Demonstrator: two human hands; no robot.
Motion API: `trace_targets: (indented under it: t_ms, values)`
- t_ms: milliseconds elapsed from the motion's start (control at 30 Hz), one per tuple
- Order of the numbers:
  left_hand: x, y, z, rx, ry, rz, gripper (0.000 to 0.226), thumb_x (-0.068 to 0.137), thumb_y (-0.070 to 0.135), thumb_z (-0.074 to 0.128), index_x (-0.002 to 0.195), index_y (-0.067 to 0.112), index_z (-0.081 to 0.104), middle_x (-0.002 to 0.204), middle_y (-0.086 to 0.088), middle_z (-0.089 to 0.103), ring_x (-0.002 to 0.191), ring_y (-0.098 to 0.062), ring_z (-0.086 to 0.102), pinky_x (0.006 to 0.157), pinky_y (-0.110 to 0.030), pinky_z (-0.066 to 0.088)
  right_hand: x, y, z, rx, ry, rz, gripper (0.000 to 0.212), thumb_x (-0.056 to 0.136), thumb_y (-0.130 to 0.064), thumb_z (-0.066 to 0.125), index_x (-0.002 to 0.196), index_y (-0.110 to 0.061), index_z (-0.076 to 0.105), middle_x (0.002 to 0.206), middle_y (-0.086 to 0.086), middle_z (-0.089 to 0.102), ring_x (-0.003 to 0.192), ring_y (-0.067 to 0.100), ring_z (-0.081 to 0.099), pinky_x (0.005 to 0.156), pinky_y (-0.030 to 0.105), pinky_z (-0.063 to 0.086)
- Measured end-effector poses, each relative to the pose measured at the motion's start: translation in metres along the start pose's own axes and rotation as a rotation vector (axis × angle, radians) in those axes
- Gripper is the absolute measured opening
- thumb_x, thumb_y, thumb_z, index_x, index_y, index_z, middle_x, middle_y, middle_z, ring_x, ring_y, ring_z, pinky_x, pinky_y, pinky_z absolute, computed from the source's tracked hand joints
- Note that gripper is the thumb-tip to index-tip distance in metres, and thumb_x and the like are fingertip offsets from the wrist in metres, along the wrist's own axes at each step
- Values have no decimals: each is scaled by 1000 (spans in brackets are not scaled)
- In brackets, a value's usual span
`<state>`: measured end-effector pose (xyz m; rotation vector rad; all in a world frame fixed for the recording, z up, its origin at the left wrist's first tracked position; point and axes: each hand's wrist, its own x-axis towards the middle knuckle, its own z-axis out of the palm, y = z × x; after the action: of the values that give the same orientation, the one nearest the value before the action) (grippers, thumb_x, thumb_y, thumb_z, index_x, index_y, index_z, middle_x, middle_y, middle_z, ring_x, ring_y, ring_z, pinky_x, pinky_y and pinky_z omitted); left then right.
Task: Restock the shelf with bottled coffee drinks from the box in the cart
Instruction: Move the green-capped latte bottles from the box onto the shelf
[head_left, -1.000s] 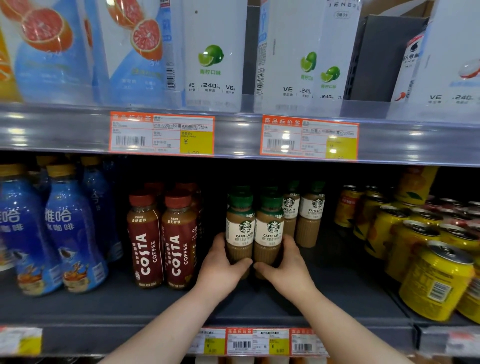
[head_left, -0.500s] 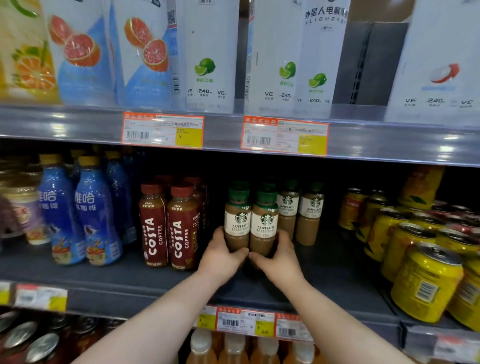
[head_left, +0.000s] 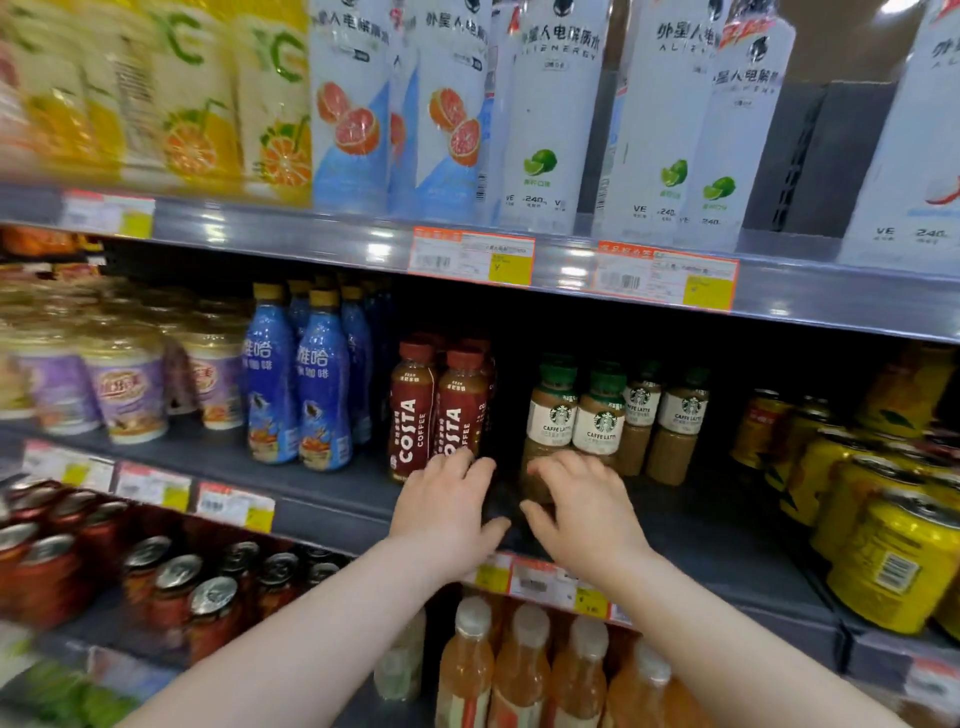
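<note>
Hovering: left hand (head_left: 447, 501), right hand (head_left: 584, 501), fingers (head_left: 462, 467) spread, before latte bottles (head_left: 576, 415) | Costa bottles (head_left: 434, 410) just left | yellow cans (head_left: 883, 551) right

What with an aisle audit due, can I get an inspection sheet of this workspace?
Surface: dark grey middle shelf, bare deck in front of the rows.
Job's things: Starbucks Caffe Latte bottles upright in rows; box and cart not in view.
Clutter: nothing seen.
Grippers: left hand and right hand both open, fingers spread low before the bottles; contact too blurred to tell.
Cables: nothing seen.
Surroundings: Costa Coffee bottles left of the lattes, yellow cans to the right, Alienergy bottles on the shelf above.
</note>
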<state>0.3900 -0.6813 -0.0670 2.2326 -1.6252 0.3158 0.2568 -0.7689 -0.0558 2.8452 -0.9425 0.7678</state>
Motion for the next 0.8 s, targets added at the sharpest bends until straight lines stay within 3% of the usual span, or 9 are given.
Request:
trace_targets:
  t_ms: [133, 367, 500, 600, 800]
  values:
    - [-51, -55, -20, 113, -32, -83, 69, 86, 56, 47, 142, 22, 28, 143, -2, 33, 131, -25, 31, 106, -38, 31, -1, -66, 16, 61, -64, -55, 40, 91, -39, 49, 129, -28, 45, 128, -6, 48, 121, 20, 43, 100, 34, 33]
    - [-193, -180, -65, 215, -126, -396, 70, 84, 59, 48, 140, 21, 31, 141, -2, 35, 132, -26, 31, 106, -41, 30, -22, -229, 69, 106, -245, -254, 45, 90, -42, 48, 133, -29, 42, 136, -5, 45, 127, 21, 41, 104, 37, 33]
    - [-279, -240, -90, 241, -176, -582, 69, 85, 59, 48, 140, 21, 29, 143, -5, 33, 133, -28, 31, 107, -41, 31, -44, -325, 94, 136, -312, -397, 42, 87, -41, 48, 127, -28, 46, 129, -5, 49, 123, 22, 45, 99, 35, 36]
    - [-340, -274, -108, 281, -199, -692, 69, 85, 60, 47, 140, 21, 30, 140, -4, 37, 131, -26, 34, 105, -39, 32, -61, -388, 108, 160, -363, -492, 42, 86, -42, 50, 126, -27, 47, 126, -3, 51, 121, 24, 47, 96, 35, 38]
    - [-436, -323, -131, 282, -207, -895, 69, 84, 63, 47, 139, 23, 32, 139, 0, 37, 130, -24, 34, 107, -38, 31, -95, -488, 134, 195, -495, -647, 51, 88, -41, 49, 135, -26, 39, 137, -1, 44, 128, 23, 40, 102, 34, 32]
